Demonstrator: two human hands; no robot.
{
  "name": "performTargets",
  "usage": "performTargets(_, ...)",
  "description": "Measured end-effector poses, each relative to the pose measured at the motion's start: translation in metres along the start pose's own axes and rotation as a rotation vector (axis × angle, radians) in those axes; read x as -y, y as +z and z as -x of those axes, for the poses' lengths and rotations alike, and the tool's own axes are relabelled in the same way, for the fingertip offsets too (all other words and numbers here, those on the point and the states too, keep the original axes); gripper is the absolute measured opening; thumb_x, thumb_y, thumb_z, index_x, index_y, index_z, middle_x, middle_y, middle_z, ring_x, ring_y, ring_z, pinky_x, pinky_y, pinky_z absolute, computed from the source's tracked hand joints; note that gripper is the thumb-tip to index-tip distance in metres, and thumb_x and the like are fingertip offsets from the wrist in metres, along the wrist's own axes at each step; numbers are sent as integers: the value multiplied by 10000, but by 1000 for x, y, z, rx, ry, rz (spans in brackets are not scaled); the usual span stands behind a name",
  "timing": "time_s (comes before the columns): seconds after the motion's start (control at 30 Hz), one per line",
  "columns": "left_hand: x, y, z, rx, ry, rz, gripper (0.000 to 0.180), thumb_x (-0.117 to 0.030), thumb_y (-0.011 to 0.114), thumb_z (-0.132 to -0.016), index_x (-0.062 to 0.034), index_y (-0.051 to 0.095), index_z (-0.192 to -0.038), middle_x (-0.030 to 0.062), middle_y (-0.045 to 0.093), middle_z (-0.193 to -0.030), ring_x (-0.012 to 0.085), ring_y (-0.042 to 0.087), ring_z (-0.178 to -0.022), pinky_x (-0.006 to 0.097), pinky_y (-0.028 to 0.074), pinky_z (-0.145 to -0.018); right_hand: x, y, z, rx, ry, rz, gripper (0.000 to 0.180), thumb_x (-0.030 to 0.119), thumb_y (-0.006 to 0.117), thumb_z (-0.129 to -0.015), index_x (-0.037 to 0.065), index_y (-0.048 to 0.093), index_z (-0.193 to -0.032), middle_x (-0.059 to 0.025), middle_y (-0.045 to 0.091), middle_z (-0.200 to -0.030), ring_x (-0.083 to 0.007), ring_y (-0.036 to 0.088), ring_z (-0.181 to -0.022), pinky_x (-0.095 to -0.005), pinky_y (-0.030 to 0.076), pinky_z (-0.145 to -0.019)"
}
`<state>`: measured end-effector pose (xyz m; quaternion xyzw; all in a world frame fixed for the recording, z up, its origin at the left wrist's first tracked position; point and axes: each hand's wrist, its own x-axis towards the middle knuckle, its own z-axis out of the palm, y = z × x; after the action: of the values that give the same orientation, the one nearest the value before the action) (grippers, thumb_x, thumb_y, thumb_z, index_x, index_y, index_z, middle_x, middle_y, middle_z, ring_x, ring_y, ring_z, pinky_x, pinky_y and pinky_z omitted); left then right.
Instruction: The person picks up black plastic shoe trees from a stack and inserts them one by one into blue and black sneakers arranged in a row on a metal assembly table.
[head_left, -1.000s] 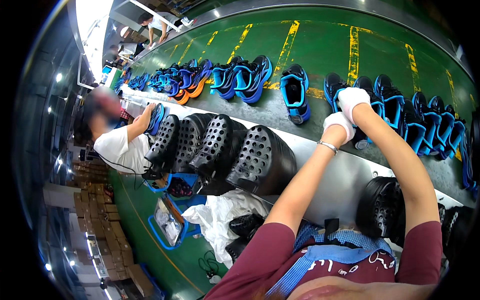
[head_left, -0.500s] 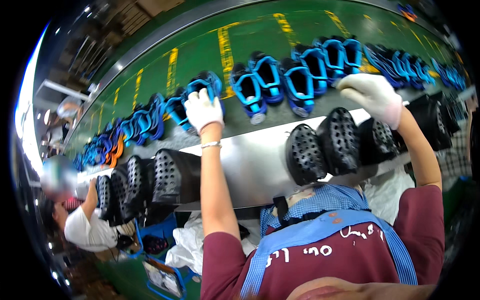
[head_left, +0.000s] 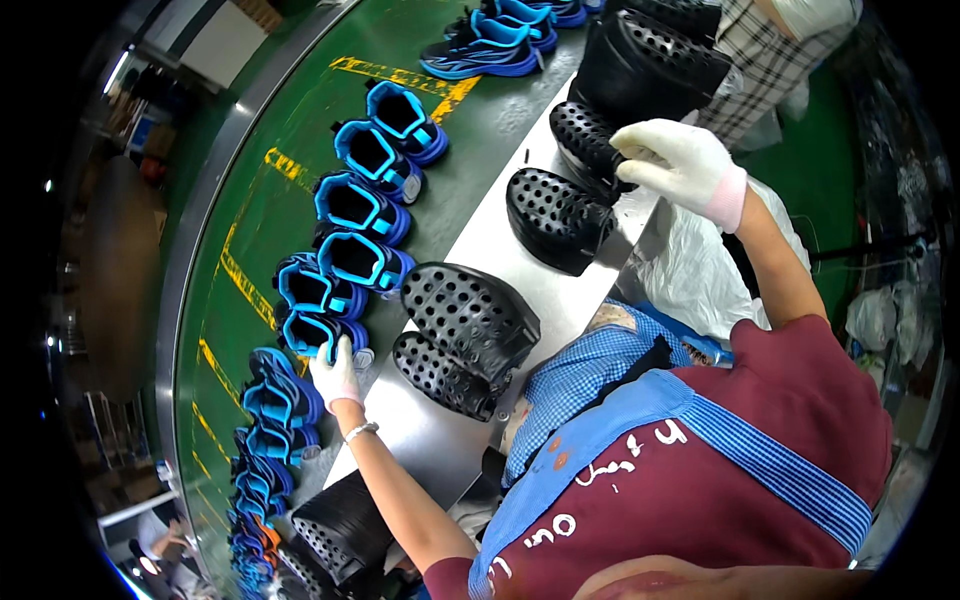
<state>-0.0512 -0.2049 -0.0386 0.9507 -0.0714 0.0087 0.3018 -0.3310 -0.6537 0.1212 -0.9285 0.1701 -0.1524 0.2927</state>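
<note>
My left hand, in a white glove, has its thumb and fingers closed at the heel of a black shoe with bright blue trim, the nearest of the row beside it. My right hand, also gloved, hovers over the near end of a black perforated shoe-shaped form. Its fingers are curved and apart, and any contact with the form is unclear. Beside that piece lies another perforated form. Between my hands, a large perforated form and a smaller one rest on the metal ledge.
Several blue-trimmed shoes stand along a green surface with yellow markings. More black forms sit at the lower left, others at the upper right. White plastic bags hang below the ledge. Part of another person shows at the top right.
The whole view has turned, so the ledge and shoe row now slope steeply. My right hand has moved from beside the shoes to over the black forms. My left hand stays at the shoe row.
</note>
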Motion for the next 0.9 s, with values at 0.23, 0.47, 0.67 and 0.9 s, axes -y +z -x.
performTargets(0.23, -11, 22, -5, 88, -24, -73, 460, -398, 692, -808, -59, 654, -1116, 237, 568, -1124, 380, 558, -1047, 415, 436, -909, 16, 46, 9, 267, -198, 243, 507, 362, 716, -729, 82, 599, -1136, -132, 604, -1081, -308, 596, -1003, -396, 502, -850)
performTargets(0.47, 2, 20, 1, 150, -66, 186, 567, -362, 684, -833, -76, 552, -1305, 206, 519, -1294, 319, 537, -1159, 384, 418, -983, 3, 53, 0, 309, -209, 209, 467, 311, 751, -689, 62, 586, -1048, -150, 569, -1018, -322, 596, -964, -407, 506, -811)
performTargets(0.67, 1, -10, 15, -21, 121, 259, 528, -230, 635, -887, 48, 502, -1316, 213, 544, -1293, 284, 552, -1159, 351, 408, -1013, 23, 19, -6, 279, -177, 122, 500, 356, 767, -676, 35, 579, -1011, -139, 566, -986, -299, 596, -939, -374, 505, -787)
performTargets(0.9, -94, -52, 26, 260, 260, 964, 605, -337, 512, -985, -25, 290, -1453, 162, 434, -1381, 274, 528, -1191, 408, 475, -979, 91, 19, -41, 219, -494, -131, 480, 297, 786, -679, 30, 559, -1007, -111, 561, -964, -267, 588, -874, -340, 499, -772)
